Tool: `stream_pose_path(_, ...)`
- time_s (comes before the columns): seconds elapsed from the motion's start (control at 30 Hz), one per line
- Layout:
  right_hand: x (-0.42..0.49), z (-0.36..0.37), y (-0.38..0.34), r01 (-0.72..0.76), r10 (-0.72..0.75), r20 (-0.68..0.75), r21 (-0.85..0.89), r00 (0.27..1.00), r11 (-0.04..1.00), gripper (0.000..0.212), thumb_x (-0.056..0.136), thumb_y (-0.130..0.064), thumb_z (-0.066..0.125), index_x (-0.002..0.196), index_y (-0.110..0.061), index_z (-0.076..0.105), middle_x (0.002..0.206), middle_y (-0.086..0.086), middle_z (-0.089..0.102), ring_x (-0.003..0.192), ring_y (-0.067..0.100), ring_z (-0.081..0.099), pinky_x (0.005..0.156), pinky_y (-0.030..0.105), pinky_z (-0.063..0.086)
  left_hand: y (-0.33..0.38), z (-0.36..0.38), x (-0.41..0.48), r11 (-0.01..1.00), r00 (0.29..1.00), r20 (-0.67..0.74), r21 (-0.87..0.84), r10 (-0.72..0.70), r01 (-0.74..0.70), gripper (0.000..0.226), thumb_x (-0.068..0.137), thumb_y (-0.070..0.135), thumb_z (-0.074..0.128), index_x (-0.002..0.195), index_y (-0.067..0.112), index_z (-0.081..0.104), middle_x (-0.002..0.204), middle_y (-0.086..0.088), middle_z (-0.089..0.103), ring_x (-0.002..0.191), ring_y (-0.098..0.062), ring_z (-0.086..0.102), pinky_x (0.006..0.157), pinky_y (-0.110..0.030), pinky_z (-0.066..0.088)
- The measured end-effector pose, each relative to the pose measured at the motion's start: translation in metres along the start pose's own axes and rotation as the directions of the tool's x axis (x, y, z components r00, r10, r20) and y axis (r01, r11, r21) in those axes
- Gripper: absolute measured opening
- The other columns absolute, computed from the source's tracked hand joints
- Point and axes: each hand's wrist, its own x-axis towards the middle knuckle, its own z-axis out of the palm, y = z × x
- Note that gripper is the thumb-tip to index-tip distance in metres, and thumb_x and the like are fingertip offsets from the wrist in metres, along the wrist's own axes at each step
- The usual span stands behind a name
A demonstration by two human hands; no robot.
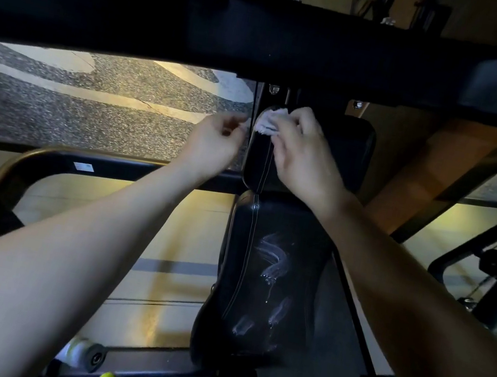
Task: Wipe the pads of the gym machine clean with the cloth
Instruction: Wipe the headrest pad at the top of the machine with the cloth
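Head view. We look down along both forearms at the machine's two black pads under a dark frame bar (267, 35).

- Cloth (267, 122): small, pale, bunched. It sits at the top left corner of the upper pad (346, 152), pressed against the pad's edge.
- Right hand (299, 157): fingers curled over the cloth, clamped on it and bearing it onto the vinyl.
- Left hand (215, 142): just left of the cloth, fingers drawn loosely together near a thin cable (254, 96). We cannot tell whether it pinches anything or is merely poised.
- Lower pad (243, 287): shows pale wet streaks (274, 259) across its middle, so we judge it sprayed or smeared but not wiped dry.

Handling, as we judge it:
- The cloth is light and limp. It will fold and slip under the palm, so we would keep it wadded with the fingers wrapped over the top, as now.
- The pads look like smooth stitched vinyl over foam. They should give slightly under pressure and be slick where wet.
- The pads are fixed, so there is nothing to lift. A free hand could steady itself on the pad's side edge.
- The seam (264, 171) down the left side may trap moisture, so we would run the cloth along it.
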Motion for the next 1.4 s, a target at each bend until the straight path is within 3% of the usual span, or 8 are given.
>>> stream_pose_path(0.1,0.009,-0.008,0.000,-0.112,0.120,-0.027,0.212,0.992,0.971,0.035,0.093,-0.015,0.068,0.126,-0.010,0.056,0.121,0.006,0.055,0.110,0.017,0.056,0.093,0.027,0.048,0.015,0.001,0.006,0.990,0.993,0.038,-0.095,0.113,-0.109,0.037,0.093,0.042,0.062,0.129,0.031,0.062,0.111,0.008,0.068,0.100,-0.012,0.068,0.091,-0.042,0.057)
stream_pose_path(0.2,0.004,-0.007,0.003,-0.077,0.078,0.003,0.195,0.997,0.978,0.030,0.093,-0.020,0.072,0.118,-0.006,0.063,0.120,0.009,0.053,0.104,0.015,0.057,0.088,0.016,0.045,0.020,0.002,0.014,0.990,0.985,0.102,-0.010,0.138,-0.138,0.023,0.093,0.031,0.069,0.115,0.028,0.065,0.095,0.010,0.066,0.088,-0.013,0.066,0.087,-0.044,0.057)
stream_pose_path(0.4,-0.001,0.000,0.012,0.017,-0.016,-0.015,0.071,1.000,0.997,0.020,0.095,-0.011,0.064,0.113,-0.002,0.067,0.111,0.014,0.054,0.090,0.023,0.057,0.076,0.039,0.053,0.015,0.003,0.023,0.993,0.999,0.039,-0.118,-0.002,0.007,0.008,0.090,0.018,0.073,0.086,0.017,0.066,0.087,-0.009,0.068,0.072,-0.021,0.062,0.072,-0.045,0.058)
stream_pose_path(0.63,0.033,0.008,0.002,-0.130,0.108,-0.140,-0.157,0.984,0.979,0.025,0.087,-0.020,0.065,0.111,-0.015,0.071,0.099,0.007,0.060,0.096,0.029,0.055,0.059,0.033,0.048,0.028,0.006,0.060,0.938,0.977,0.030,-0.275,-0.213,0.213,0.015,0.087,0.003,0.061,0.077,0.015,0.064,0.082,-0.012,0.069,0.076,-0.028,0.063,0.067,-0.038,0.055)
stream_pose_path(0.77,0.002,0.021,-0.003,0.051,-0.066,-0.055,-0.242,0.996,0.969,0.024,0.084,-0.012,0.064,0.107,-0.007,0.066,0.097,0.012,0.059,0.088,0.032,0.053,0.063,0.037,0.042,0.001,0.002,0.041,0.973,0.982,0.103,-0.155,-0.158,0.173,0.016,0.088,0.001,0.063,0.078,0.013,0.061,0.076,-0.008,0.062,0.072,-0.021,0.055,0.064,-0.035,0.045)
stream_pose_path(0.97,-0.034,0.033,-0.004,0.252,-0.223,0.120,-0.371,0.967,0.894,0.023,0.091,-0.019,0.052,0.105,-0.012,0.069,0.091,0.007,0.058,0.082,0.031,0.051,0.070,0.041,0.037,-0.038,0.013,0.009,0.974,0.975,0.082,-0.076,-0.207,0.213,0.013,0.085,-0.001,0.064,0.079,0.010,0.064,0.074,-0.007,0.064,0.073,-0.022,0.059,0.069,-0.037,0.055)
stream_pose_path(1.2,0.015,0.013,0.000,-0.028,-0.010,-0.106,-0.344,0.994,0.938,0.033,0.091,-0.020,0.060,0.124,-0.013,0.063,0.102,0.008,0.061,0.094,0.034,0.053,0.076,0.044,0.044,0.011,0.004,0.045,0.990,0.999,-0.031,-0.134,-0.044,0.040,0.014,0.089,0.019,0.068,0.081,0.020,0.056,0.093,-0.019,0.070,0.088,-0.038,0.069,0.078,-0.053,0.059)
stream_pose_path(1.4,-0.034,0.032,-0.005,0.140,-0.127,0.063,-0.320,0.990,0.937,0.024,0.088,-0.015,0.053,0.107,-0.007,0.065,0.097,0.012,0.059,0.086,0.033,0.051,0.074,0.043,0.042,-0.027,0.014,0.009,0.998,0.997,0.048,-0.016,-0.063,0.063,0.019,0.094,0.010,0.063,0.081,0.019,0.053,0.074,-0.004,0.059,0.067,-0.020,0.057,0.060,-0.034,0.053)
